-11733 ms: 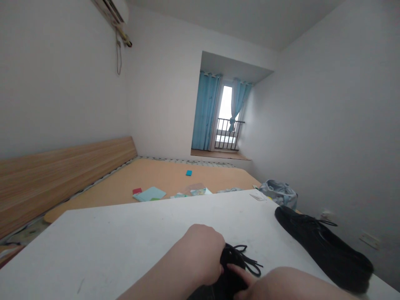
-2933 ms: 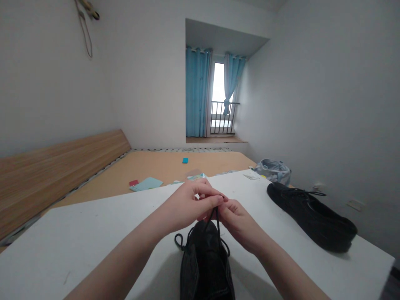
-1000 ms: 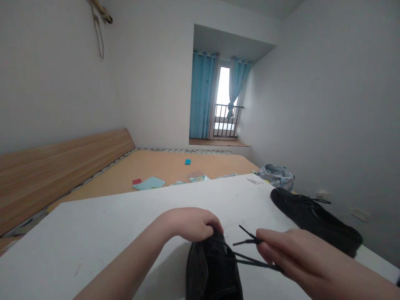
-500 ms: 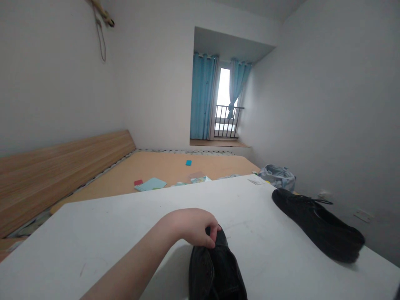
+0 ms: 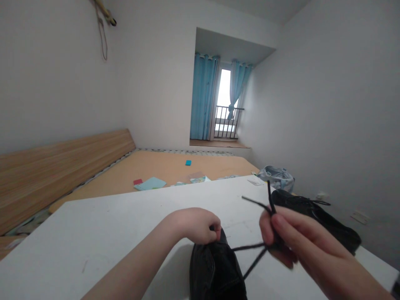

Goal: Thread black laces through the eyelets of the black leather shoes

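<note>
My right hand (image 5: 301, 239) pinches the black lace (image 5: 250, 246) tight; my curled left hand (image 5: 200, 227) grips the shoe (image 5: 214, 268) on the worktop (image 5: 125, 212), with the other shoe (image 5: 331, 225) just beyond my right hand.

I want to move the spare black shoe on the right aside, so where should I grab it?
Probably grip the black lace-up shoe across its middle, from the white table side: it lies long and low along the edge, with the wall beyond it.

The left hand (image 5: 198, 226) grips a black shoe (image 5: 215, 271) on the white desk (image 5: 93, 233); the right hand (image 5: 300, 237) pinches the shoe's black lace (image 5: 250, 246); a second black shoe (image 5: 315, 216) lies beyond.
</note>
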Tool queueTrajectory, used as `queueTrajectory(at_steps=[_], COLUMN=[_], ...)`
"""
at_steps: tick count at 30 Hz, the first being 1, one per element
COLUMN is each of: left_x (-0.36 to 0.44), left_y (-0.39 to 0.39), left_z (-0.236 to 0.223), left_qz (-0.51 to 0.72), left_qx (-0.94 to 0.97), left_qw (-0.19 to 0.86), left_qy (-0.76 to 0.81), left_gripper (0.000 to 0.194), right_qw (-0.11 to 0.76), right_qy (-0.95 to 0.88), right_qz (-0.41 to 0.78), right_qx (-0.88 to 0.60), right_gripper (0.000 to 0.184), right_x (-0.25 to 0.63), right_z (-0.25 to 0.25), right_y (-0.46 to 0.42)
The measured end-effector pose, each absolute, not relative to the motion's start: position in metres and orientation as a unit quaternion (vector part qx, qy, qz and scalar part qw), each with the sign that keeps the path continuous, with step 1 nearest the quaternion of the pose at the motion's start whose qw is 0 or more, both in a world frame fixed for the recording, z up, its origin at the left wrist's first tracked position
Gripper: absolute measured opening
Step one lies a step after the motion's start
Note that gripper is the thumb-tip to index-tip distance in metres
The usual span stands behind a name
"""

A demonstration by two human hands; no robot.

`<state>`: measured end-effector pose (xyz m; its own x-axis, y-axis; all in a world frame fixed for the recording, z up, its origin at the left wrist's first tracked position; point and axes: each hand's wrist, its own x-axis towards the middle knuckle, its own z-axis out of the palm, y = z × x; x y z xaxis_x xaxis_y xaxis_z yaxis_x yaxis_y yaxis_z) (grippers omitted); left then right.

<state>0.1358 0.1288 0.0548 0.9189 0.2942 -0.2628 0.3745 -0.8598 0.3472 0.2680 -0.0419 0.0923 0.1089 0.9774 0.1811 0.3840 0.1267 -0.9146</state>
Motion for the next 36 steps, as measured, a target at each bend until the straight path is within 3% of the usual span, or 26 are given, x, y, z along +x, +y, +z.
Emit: queueTrajectory(at_steps=[3, 8, 13, 24, 29, 36], left_x=[0.136, 0.142, 0.146, 0.147, 0.142, 0.141], left_y=[0.125, 0.117, 0.119, 0.107, 0.113, 0.116], left_z=[0.057, 0.055, 0.048, 0.055, 0.060, 0.060], left_qz=[-0.095, -0.073, -0.059, -0.129, -0.153, -0.135], left_qx=[0.959, 0.963, 0.964, 0.957, 0.954, 0.955], left_qw=[0.193, 0.166, 0.175, 0.166, 0.186, 0.196], left_qy=[0.186, 0.201, 0.193, 0.202, 0.180, 0.178], left_gripper=[0.021, 0.028, 0.032, 0.035, 0.051, 0.049], right_qw=[0.532, 0.533, 0.533, 0.563, 0.572, 0.574], right_qy=[-0.555, -0.530, -0.523, -0.503, -0.519, -0.520], right_qz=[0.258, 0.355, 0.373, 0.273, 0.221, 0.345], right_qx=[-0.585, -0.556, -0.550, -0.597, -0.595, -0.530], right_gripper=[0.040, 0.037, 0.038, 0.045, 0.044, 0.046], right_x=[0.274, 0.276, 0.273, 0.267, 0.270, 0.258], right_z=[0.098, 0.096, 0.098, 0.097, 0.095, 0.100], right_y=[-0.021, -0.003, -0.007, -0.020, -0.024, -0.025])
